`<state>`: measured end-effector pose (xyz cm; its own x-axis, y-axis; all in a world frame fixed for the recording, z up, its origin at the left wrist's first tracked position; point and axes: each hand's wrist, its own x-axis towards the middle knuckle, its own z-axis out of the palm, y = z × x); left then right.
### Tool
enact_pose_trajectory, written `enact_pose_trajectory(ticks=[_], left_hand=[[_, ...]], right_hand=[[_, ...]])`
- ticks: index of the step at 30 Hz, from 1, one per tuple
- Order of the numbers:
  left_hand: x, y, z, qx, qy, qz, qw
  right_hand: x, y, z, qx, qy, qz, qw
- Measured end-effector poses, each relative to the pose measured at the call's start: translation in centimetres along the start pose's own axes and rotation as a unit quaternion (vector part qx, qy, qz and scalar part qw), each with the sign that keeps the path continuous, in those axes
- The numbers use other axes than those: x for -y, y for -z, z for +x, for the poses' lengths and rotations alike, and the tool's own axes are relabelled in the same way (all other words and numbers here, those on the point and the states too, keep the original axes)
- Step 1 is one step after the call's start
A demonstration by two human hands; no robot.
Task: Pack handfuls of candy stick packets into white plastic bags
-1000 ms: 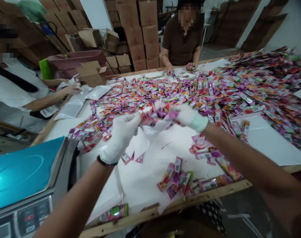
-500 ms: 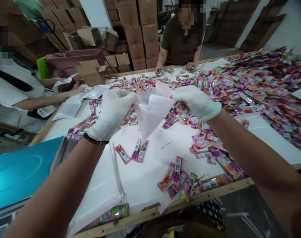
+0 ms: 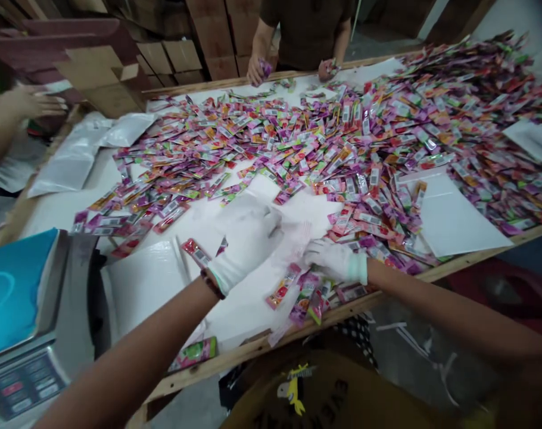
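My left hand (image 3: 248, 235), in a white glove, is closed on a translucent white bag (image 3: 291, 241) near the middle of the table. To its right my gloved right hand (image 3: 327, 259) is low over the table, fingers curled down beside the bag and at several small sachets (image 3: 304, 295); what its fingers hold, if anything, is hidden. A red sachet (image 3: 196, 252) lies left of my left hand. Beyond both hands spreads a wide layer of colourful sachets (image 3: 253, 131).
A scale (image 3: 69, 298) with a blue top stands at the left, beside white bags (image 3: 146, 280). Filled bags (image 3: 74, 155) lie at the far left. Sachets pile high at the right, near a white sheet (image 3: 458, 214). Two people work across and to the left.
Both hands have come down toward the near table edge, and the bag that was held up and spread between them is now low. The view has tilted down.
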<state>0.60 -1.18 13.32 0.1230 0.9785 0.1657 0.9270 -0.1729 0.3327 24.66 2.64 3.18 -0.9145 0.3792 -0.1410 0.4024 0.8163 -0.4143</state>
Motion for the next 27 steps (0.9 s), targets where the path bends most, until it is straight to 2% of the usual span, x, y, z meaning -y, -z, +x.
enact_pose_trajectory(ticks=[2,5,8,10,12,14,16,18,20,22,24,25,27], left_hand=[[-1.0,-1.4,-2.4,-0.003,0.006,0.015,1.000],[-2.0,-3.8,-6.4,0.051,0.023,-0.016,0.998],[-2.3,-6.9,-9.5,0.112,0.101,-0.011,0.989],[-2.3,-8.3,-10.5,0.123,0.143,-0.013,0.982],[-2.2,-8.7,-11.0,0.123,0.159,-0.058,0.978],[-2.3,-8.2,-11.2,0.108,0.184,-0.139,0.967],[-2.6,-7.6,-11.4,0.087,0.225,-0.247,0.938],[-3.3,-7.5,-11.3,0.062,0.269,-0.348,0.896],[-4.1,-7.9,-10.8,0.033,0.287,-0.395,0.872],[-5.1,-8.4,-9.9,0.019,0.253,-0.393,0.884],[-5.7,-8.4,-9.0,0.033,0.180,-0.367,0.912],[-5.9,-8.0,-8.5,0.046,0.149,-0.349,0.924],[-5.7,-6.9,-7.5,0.039,0.121,-0.284,0.950]], right_hand=[[0.3,1.0,-1.1,-0.005,0.010,0.041,0.999],[1.5,1.9,-2.2,0.037,0.060,0.050,0.996],[2.8,1.0,-2.1,0.113,0.077,0.001,0.991],[3.0,0.0,-1.5,0.124,0.080,-0.008,0.989],[2.6,-0.7,-1.1,0.086,0.093,0.024,0.992],[1.9,-0.8,-1.1,0.014,0.096,0.089,0.991],[1.5,-0.5,-1.6,-0.066,0.056,0.168,0.982],[1.7,0.0,-2.2,-0.138,-0.048,0.246,0.958],[2.6,0.1,-2.4,-0.178,-0.157,0.318,0.918],[3.7,-0.2,-2.3,-0.170,-0.194,0.395,0.882],[4.6,-0.5,-1.9,-0.126,-0.177,0.468,0.857],[4.7,-0.6,-1.8,-0.110,-0.174,0.496,0.844],[4.3,-0.4,-1.7,-0.117,-0.221,0.533,0.808]])
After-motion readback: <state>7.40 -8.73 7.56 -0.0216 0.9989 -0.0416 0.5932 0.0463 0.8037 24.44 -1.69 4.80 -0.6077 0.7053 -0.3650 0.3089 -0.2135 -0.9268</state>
